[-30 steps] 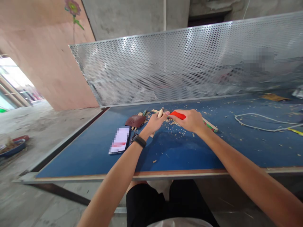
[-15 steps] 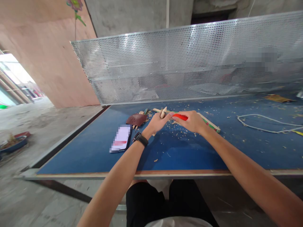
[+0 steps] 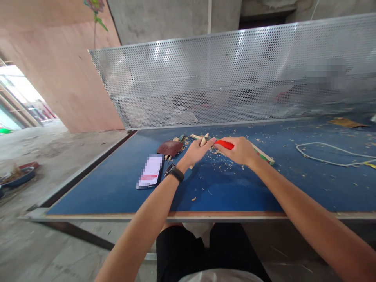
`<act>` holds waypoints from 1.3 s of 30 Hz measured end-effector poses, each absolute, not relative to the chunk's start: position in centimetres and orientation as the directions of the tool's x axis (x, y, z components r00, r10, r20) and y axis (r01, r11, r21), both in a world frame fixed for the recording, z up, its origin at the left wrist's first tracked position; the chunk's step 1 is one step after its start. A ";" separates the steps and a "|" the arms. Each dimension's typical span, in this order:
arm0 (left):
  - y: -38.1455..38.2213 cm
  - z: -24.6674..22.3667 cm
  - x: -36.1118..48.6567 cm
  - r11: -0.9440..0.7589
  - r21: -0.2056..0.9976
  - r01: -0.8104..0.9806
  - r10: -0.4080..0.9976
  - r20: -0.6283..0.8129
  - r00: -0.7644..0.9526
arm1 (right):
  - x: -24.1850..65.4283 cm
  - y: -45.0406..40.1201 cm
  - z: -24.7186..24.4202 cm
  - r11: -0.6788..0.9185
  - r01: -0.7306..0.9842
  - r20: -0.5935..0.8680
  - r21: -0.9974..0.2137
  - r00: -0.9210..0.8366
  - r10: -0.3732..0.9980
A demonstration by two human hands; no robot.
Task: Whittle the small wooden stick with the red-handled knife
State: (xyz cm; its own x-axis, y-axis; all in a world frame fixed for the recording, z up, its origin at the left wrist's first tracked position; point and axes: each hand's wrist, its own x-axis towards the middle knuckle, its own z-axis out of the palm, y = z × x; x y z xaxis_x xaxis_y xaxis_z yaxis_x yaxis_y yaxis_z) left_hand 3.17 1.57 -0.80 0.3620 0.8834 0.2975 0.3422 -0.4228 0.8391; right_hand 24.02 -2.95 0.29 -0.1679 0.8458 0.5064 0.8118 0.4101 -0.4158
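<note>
My left hand (image 3: 196, 151) is closed round a pale wooden stick (image 3: 203, 141), whose cut tip pokes up above the fingers. My right hand (image 3: 239, 149) grips a red-handled knife (image 3: 225, 144). Its grey blade lies against the wood near the tip, and the left thumb touches the knife close to the handle's front end. Part of the stick is hidden inside the left palm. Beyond both hands lies a green-and-red patterned wooden strip (image 3: 266, 156), partly covered by the right hand. Wood shavings (image 3: 219, 158) are scattered beneath the hands.
Left of my hands a phone (image 3: 151, 171) lies beside a dark red sheet (image 3: 169, 148) with small sticks under it. A white cord loop (image 3: 320, 161) and a brown scrap (image 3: 346, 122) lie to the right. A perforated metal panel (image 3: 188, 86) borders the blue table (image 3: 102, 180) at the back.
The knife blade has come to the stick's tip, where it now shows across the wood. The right hand has shifted very slightly; the left hand stays nearly in place.
</note>
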 end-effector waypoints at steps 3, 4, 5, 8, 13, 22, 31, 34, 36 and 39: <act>1.6 -0.8 3.1 -0.415 0.848 0.329 0.885 0.292 0.363 | 23.9 -3.1 0.5 0.405 0.793 0.466 -0.455 -0.175 0.867; 1.6 -0.8 3.1 -0.413 0.850 0.325 0.885 0.292 0.362 | 23.9 -3.2 0.5 0.407 0.789 0.458 -0.460 -0.182 0.870; 1.6 -0.8 3.1 -0.414 0.851 0.324 0.885 0.293 0.363 | 23.9 -3.2 0.6 0.408 0.790 0.454 -0.458 -0.187 0.871; 1.5 -0.7 3.1 -0.426 0.843 0.328 0.880 0.302 0.367 | 23.7 -3.1 0.4 0.382 0.837 0.495 -0.393 -0.158 0.855; 1.6 -0.7 3.0 -0.427 0.834 0.350 0.892 0.325 0.315 | 23.4 -2.9 0.2 0.297 0.912 0.634 -0.284 -0.054 0.771; 1.8 -0.9 3.0 -0.450 0.807 0.382 0.879 0.325 0.348 | 23.9 -3.0 0.4 0.360 0.870 0.478 -0.338 -0.170 0.861; 1.5 -0.5 3.1 -0.406 0.827 0.389 0.905 0.305 0.296 | 23.4 -3.1 0.4 0.305 0.902 0.565 -0.306 -0.086 0.820; 1.5 -0.6 3.2 -0.416 0.815 0.404 0.903 0.316 0.291 | 23.6 -2.9 0.4 0.346 0.869 0.541 -0.354 -0.112 0.834; 1.5 -0.7 3.2 -0.421 0.814 0.400 0.897 0.310 0.315 | 23.8 -2.8 0.3 0.385 0.834 0.504 -0.396 -0.153 0.850; 1.6 -0.8 3.3 -0.428 0.816 0.389 0.889 0.302 0.345 | 24.1 -2.8 0.4 0.416 0.789 0.467 -0.452 -0.188 0.864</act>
